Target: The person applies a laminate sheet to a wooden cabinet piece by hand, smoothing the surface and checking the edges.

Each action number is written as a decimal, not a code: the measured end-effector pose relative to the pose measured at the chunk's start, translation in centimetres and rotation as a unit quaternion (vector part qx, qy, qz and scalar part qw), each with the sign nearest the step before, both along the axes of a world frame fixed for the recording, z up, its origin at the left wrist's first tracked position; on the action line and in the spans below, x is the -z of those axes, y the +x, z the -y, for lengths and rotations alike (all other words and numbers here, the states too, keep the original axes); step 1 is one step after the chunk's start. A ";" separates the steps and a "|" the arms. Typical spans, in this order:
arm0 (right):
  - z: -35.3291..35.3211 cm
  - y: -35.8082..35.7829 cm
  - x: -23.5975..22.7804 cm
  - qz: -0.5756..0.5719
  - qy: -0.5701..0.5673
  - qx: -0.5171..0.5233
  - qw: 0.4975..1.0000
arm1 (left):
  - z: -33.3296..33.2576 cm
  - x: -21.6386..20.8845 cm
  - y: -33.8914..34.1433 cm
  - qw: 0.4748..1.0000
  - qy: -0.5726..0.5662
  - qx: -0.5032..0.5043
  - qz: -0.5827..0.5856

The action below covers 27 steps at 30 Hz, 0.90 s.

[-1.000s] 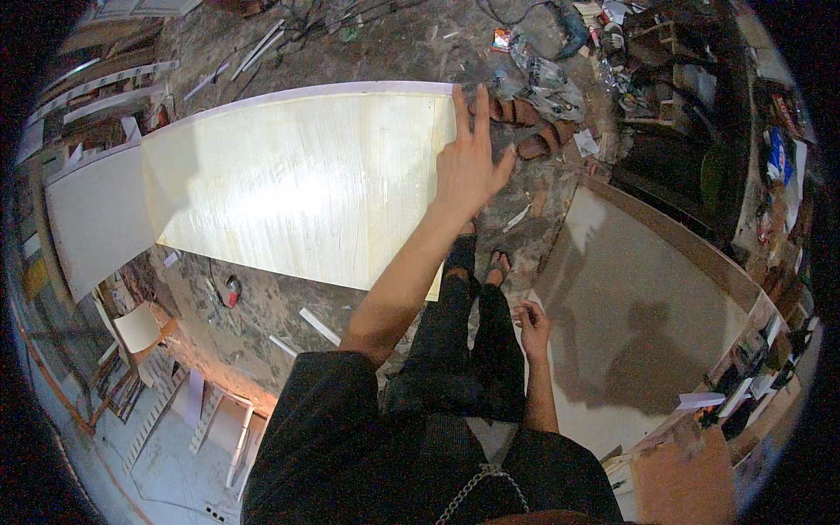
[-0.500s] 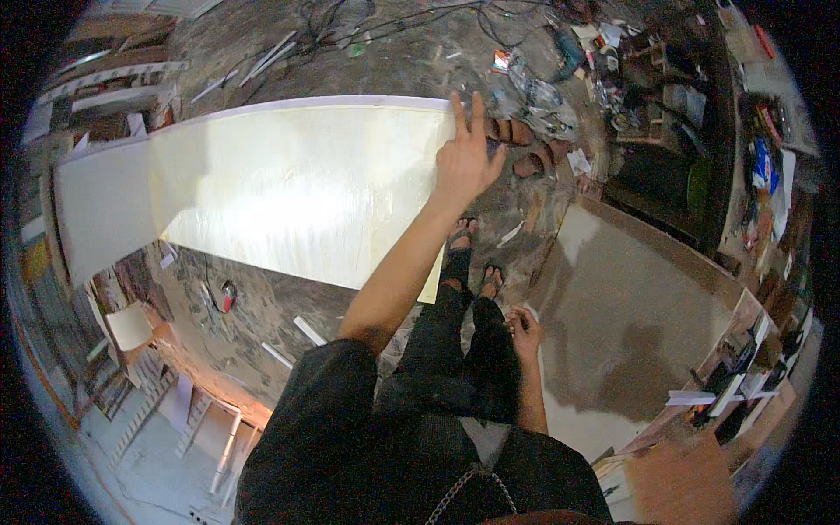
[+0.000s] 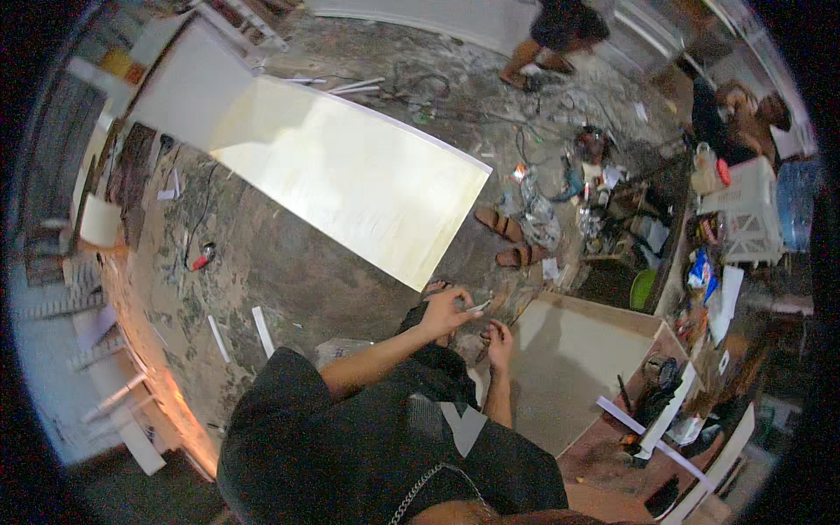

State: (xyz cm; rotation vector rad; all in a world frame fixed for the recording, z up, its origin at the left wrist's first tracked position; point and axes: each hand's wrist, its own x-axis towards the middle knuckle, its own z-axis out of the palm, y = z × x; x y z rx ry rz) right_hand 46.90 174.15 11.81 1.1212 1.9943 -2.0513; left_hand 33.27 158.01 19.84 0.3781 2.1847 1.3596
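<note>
1. Grip of right hand [image 3: 499, 344]: curled, contents I cannot tell.
2. Left hand [image 3: 448, 313], now off the panel [image 3: 350, 179]: narrow grip, holding a pale sliver [image 3: 478, 307].
3. Beyond both hands: the panel, untouched, so handling it seems paused.

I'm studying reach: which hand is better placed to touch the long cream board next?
Probably the left hand: it looks nearer the long cream board, though it pinches a small pale thing. The right hand sits farther off.
</note>
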 end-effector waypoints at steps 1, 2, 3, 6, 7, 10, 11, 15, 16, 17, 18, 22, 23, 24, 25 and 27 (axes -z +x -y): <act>-0.3 -0.3 -0.8 -0.011 0.002 0.009 1.000 | 0.7 -0.2 0.8 0.999 0.024 -0.032 0.019; -0.7 -0.1 1.5 -0.042 0.010 0.033 0.999 | 1.7 -1.0 1.5 0.996 0.047 -0.071 0.034; -1.3 0.8 2.9 -0.050 0.016 0.023 0.998 | 2.2 -2.7 2.5 0.987 0.059 -0.079 0.123; -1.5 0.2 4.0 -0.144 0.023 0.012 0.989 | 4.4 -6.0 4.5 0.964 0.105 -0.136 0.203; -1.3 -0.3 4.0 -0.158 -0.005 0.008 0.987 | 5.1 -6.5 5.1 0.954 0.134 -0.164 0.210; 1.3 -1.2 0.2 -0.144 -0.073 0.005 0.987 | 9.5 -8.5 4.6 0.836 0.367 -0.261 0.314; 1.0 -1.1 -1.1 -0.111 -0.098 0.038 0.988 | 10.3 -9.6 3.8 0.814 0.418 -0.281 0.290; 3.8 -2.5 -5.6 -0.102 -0.112 0.002 0.988 | 18.2 -17.4 2.6 0.744 0.567 -0.316 0.161; 5.4 -3.2 -8.0 -0.138 -0.108 -0.009 0.984 | 20.1 -19.4 2.5 0.738 0.575 -0.322 0.146; 7.1 -4.2 -10.6 -0.174 -0.104 -0.021 0.979 | 22.0 -21.4 3.1 0.735 0.579 -0.326 0.134; 8.9 -5.7 -13.2 -0.173 -0.102 -0.032 0.979 | 23.5 -22.6 3.4 0.730 0.586 -0.328 0.124; 21.6 -11.7 -23.6 -0.247 -0.018 -0.276 0.929 | 32.3 -23.9 5.0 0.704 0.626 -0.331 0.048; 25.6 -13.1 -26.3 -0.268 -0.012 -0.318 0.909 | 34.2 -23.9 5.2 0.699 0.628 -0.338 0.045; 30.1 -14.3 -28.8 -0.309 0.000 -0.374 0.874 | 36.7 -23.9 5.2 0.696 0.641 -0.325 0.021; 34.6 -15.1 -31.3 -0.359 -0.001 -0.413 0.837 | 39.4 -24.0 5.1 0.693 0.652 -0.308 -0.006; 43.3 -16.7 -34.0 -0.415 -0.027 -0.490 0.766 | 45.0 -24.1 5.0 0.694 0.649 -0.310 -0.029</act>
